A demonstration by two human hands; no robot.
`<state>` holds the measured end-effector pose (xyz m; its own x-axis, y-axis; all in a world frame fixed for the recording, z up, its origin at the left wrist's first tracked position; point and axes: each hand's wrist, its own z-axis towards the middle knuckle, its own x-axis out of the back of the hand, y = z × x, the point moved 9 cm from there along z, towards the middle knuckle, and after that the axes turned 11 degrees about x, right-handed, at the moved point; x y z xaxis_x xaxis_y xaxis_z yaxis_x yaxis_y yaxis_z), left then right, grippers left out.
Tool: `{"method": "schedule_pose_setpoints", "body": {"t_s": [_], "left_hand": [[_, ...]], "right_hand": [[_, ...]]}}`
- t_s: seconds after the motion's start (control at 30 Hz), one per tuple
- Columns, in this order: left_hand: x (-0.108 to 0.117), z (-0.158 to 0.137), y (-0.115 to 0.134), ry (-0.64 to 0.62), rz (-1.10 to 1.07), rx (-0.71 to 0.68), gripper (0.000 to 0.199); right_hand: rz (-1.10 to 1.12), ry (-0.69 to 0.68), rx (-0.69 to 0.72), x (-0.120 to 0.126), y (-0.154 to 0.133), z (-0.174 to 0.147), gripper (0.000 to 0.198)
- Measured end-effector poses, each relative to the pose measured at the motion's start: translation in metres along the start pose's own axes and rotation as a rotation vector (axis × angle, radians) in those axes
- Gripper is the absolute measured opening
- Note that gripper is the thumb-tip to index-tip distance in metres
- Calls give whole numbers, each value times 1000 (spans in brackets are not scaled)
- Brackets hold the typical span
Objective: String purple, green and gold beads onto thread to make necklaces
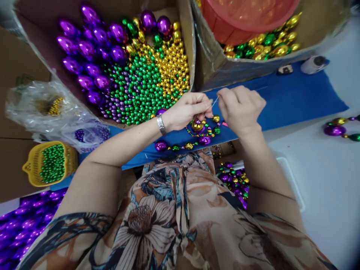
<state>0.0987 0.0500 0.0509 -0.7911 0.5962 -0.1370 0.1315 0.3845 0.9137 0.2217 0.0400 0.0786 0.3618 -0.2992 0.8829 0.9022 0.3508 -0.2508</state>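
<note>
A thin pale thread (215,100) stretches across the short gap between my two hands. My left hand (194,107), with a metal band at its wrist, pinches one end between thumb and fingers. On the other side my right hand (239,107) is closed, its thumb and forefinger pinching the thread. Below my left hand lies a beaded strand (204,140) of purple, green and gold beads, partly on the blue cloth (298,95). Its upper part is hidden behind my left fingers, so I cannot tell how it joins the thread.
Ahead stands a cardboard box (194,48) of loose purple, green and gold beads. Beside it, another box (236,69) holds a red basket (253,28) over more beads. A yellow basket (73,161) of green beads sits left. A small bottle (312,65) stands at right.
</note>
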Motion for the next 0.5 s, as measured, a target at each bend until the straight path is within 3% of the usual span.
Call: {"method": "schedule_pose_setpoints", "body": {"t_s": [0.2, 0.37, 0.5], "left_hand": [[33, 7, -37, 77, -29, 28, 32], [51, -2, -40, 148, -26, -27, 31], [44, -9, -37, 137, 28, -70, 31]], "right_hand": [[70, -74, 50, -37, 6, -8, 28], [392, -67, 130, -38, -28, -26, 23], [693, -22, -25, -55, -42, -29, 26]]}}
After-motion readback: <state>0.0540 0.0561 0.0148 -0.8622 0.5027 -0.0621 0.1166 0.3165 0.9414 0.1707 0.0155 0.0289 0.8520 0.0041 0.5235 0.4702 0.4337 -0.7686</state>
